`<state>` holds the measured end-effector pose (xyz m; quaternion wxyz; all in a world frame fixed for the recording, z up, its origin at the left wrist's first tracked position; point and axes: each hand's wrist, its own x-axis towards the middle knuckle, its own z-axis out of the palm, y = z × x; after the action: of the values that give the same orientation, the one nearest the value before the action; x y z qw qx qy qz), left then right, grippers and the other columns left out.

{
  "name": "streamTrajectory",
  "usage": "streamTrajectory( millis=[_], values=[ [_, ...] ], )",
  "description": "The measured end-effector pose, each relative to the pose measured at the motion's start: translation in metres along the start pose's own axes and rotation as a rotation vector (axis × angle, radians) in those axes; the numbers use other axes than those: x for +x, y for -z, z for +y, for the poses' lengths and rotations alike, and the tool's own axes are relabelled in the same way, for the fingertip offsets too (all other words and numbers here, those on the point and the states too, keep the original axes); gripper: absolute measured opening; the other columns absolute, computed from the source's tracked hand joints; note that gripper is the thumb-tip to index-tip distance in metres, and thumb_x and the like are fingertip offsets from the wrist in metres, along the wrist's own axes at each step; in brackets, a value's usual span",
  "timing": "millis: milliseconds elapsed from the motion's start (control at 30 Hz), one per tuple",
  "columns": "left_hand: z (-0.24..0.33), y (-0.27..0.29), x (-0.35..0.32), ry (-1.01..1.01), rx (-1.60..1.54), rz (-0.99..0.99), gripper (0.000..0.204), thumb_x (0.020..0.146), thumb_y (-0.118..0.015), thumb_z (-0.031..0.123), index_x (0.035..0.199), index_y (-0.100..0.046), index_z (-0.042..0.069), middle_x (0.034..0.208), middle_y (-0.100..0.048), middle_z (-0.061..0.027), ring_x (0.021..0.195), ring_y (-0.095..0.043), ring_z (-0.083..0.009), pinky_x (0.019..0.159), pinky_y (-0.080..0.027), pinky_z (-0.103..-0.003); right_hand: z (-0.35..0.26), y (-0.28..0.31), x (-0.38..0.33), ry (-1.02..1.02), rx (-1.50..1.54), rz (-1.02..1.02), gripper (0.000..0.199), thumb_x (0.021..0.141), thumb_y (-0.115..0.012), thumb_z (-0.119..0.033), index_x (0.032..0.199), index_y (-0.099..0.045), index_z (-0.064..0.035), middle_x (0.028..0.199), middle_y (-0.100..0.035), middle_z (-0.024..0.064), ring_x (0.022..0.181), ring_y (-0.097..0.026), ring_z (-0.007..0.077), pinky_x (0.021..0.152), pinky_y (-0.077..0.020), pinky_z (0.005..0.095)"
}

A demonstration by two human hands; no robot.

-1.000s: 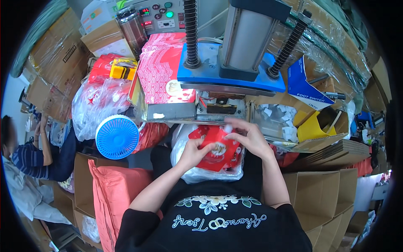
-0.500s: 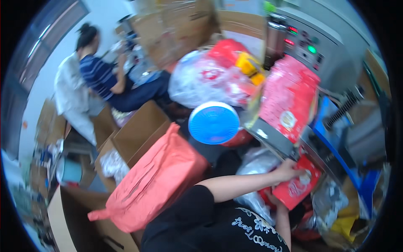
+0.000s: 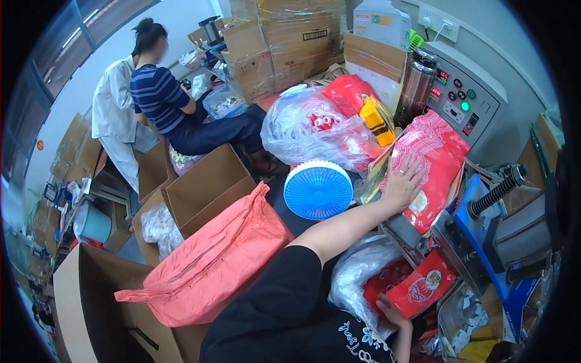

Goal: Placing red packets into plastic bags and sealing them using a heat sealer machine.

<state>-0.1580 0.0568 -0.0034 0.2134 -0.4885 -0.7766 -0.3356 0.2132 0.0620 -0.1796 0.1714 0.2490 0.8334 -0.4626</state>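
Observation:
My left hand (image 3: 404, 186) lies with fingers spread on a pile of red printed packets (image 3: 437, 156), which rests on a grey metal ledge beside the machine. Lower down, my right hand (image 3: 392, 311) grips the lower left edge of a single red packet (image 3: 422, 285) with a pale printed figure on it. The thumb side shows, while some fingers are hidden behind the packet. Beside that hand, a clear plastic bag (image 3: 351, 281) holds more red packets.
A blue round fan (image 3: 318, 190) stands left of my left forearm. A coral fabric bag (image 3: 218, 257) lies across open cardboard boxes (image 3: 209, 187). On the right are a blue-framed press (image 3: 478, 224) and a control panel (image 3: 463, 97). Two people (image 3: 160, 100) are at the far left.
My left hand has let go of the single red packet and moved up onto the pile. My right hand keeps hold of the packet, lower now. The view has shifted slightly.

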Motion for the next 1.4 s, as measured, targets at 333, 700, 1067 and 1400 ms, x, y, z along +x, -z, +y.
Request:
streamTrajectory(
  millis=[333, 700, 1067, 1400],
  values=[
    [0.026, 0.036, -0.035, -0.069, -0.110, 0.045, 0.060, 0.091, -0.062, 0.036, 0.142, -0.050, 0.007, 0.156, -0.035, -0.0166, 0.149, -0.026, -0.0333, 0.120, -0.014, -0.060, -0.032, 0.151, -0.171, -0.032, 0.251, 1.051, 0.042, 0.103, -0.056, -0.021, 0.137, -0.050, 0.0036, 0.124, -0.064, 0.0177, 0.113, -0.063, 0.0289, 0.096, -0.0497, 0.0376],
    [0.002, 0.072, -0.123, -0.192, -0.363, -0.134, 0.052, 0.079, -0.072, 0.013, 0.129, -0.059, 0.016, 0.133, -0.060, -0.0032, 0.129, -0.052, -0.0258, 0.112, -0.034, -0.046, -0.012, 0.164, -0.120, -0.014, -0.310, 1.161, 0.037, 0.091, -0.062, -0.003, 0.127, -0.055, 0.0020, 0.121, -0.058, 0.0212, 0.107, -0.057, 0.0386, 0.092, -0.0450, 0.0427],
    [0.022, 0.077, -0.101, -0.062, -0.353, -0.047, 0.020, 0.079, -0.071, 0.013, 0.099, -0.070, 0.012, 0.104, -0.065, -0.0036, 0.104, -0.059, -0.0258, 0.095, -0.042, -0.042, -0.034, 0.152, -0.154, 0.045, -0.054, 1.077, 0.027, 0.086, -0.060, 0.008, 0.111, -0.058, -0.0013, 0.111, -0.055, 0.0132, 0.096, -0.055, 0.0264, 0.085, -0.0453, 0.0360],
    [0.109, 0.105, -0.142, 0.225, -1.000, -0.346, 0.012, 0.079, -0.066, 0.008, 0.088, -0.070, 0.002, 0.087, -0.067, -0.0118, 0.086, -0.066, -0.0304, 0.075, -0.049, -0.041, -0.080, 0.141, -0.168, 0.158, 0.430, 1.079, 0.020, 0.091, -0.067, -0.001, 0.109, -0.059, 0.0024, 0.104, -0.059, 0.0038, 0.104, -0.057, 0.0147, 0.093, -0.0448, 0.0297]
  ],
)
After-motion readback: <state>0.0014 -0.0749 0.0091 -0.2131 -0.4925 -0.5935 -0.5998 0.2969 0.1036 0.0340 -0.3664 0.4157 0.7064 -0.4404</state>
